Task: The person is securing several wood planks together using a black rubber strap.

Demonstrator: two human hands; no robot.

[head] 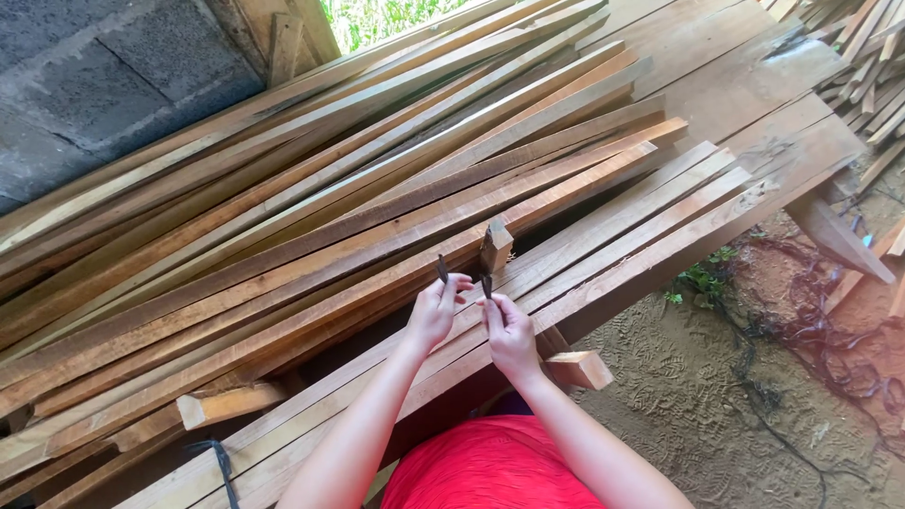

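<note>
1. Left hand (436, 311) is raised over the near edge of the workbench (754, 85), thumb and forefinger pinched together on a small dark strip (442, 268) that stands up from the fingertips
2. Right hand (509, 332) is just beside it, fingers likewise pinched on a second dark piece (486, 285); the two hands nearly touch, apparently so that the pieces can be compared or matched at eye level
3. A short wooden block (495, 247) stands on end on the boards just beyond the hands, within easy reach
4. Long wooden slats (311, 179) lie stacked slantwise across the bench, presumably laid lengthwise for stable storage
5. What the dark pieces are cannot be made out: too small, partly covered by fingers
6. The slats run out of view at the left edge; the person's red garment (490, 467) is cut off at the bottom
</note>
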